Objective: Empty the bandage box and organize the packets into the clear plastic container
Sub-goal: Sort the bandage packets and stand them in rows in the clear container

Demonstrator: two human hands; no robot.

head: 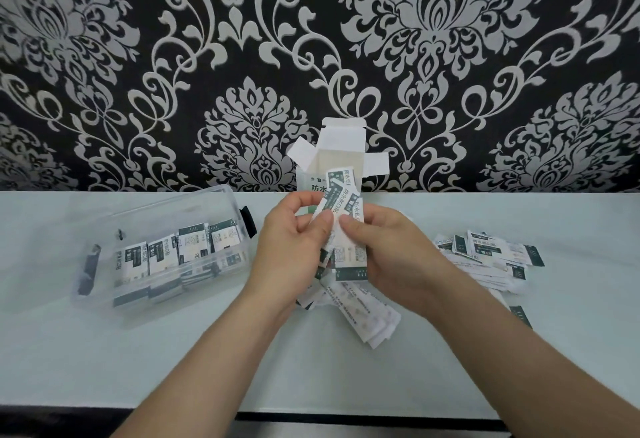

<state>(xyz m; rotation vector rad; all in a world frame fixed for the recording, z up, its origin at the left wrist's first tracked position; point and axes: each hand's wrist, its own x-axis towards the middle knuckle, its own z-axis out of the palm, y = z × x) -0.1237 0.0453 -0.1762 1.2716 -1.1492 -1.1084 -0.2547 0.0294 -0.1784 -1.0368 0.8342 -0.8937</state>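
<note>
worktop (104, 368): pale; we see it carrying everything, with loose packets not yet sorted.
clear plastic container (86, 247): left of the hands, lid off; we count a few upright rows of packets inside, so we judge it partly filled.
bandage box (341, 146): upright at the back centre, flaps open; we can't see inside, looks emptied.
loose pile (485, 254): right of the hands, flat on the worktop, still to go in.
scattered packets (367, 316): below the hands, also left.
left hand (291, 247): fingers closed on the held bundle (341, 205).
right hand (388, 247): pinching the same bundle; we judge it's squaring them up.
progress: we'd say roughly halfway.
</note>
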